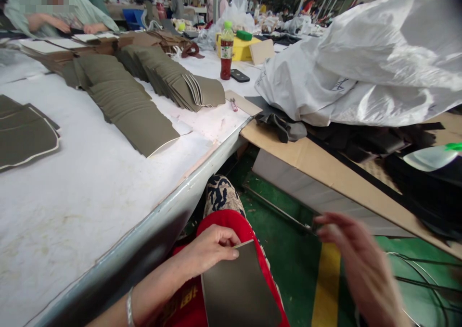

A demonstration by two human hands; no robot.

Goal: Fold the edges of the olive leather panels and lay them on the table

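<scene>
My left hand [212, 247] pinches the top edge of an olive-grey, leather-like panel [238, 288]. The panel lies across my lap, over a red apron [224, 219] with yellow lettering. Its lower end runs out of the frame. To the right of the lap, my right hand [361, 264] is raised above the green floor, apart from the panel. Motion smears its fingers, so their grip does not show clearly. Similar panels lie fanned out in overlapping rows on the white table, one long row [126, 106] nearer and another row [173, 77] behind it.
More panels [27, 132] lie at the table's left. A drink bottle [226, 53], a phone [239, 75] and a small pink-handled tool [234, 105] stand or lie farther back. A large white plastic bag [353, 67] covers cardboard [306, 156] at right. A co-worker sits across the table.
</scene>
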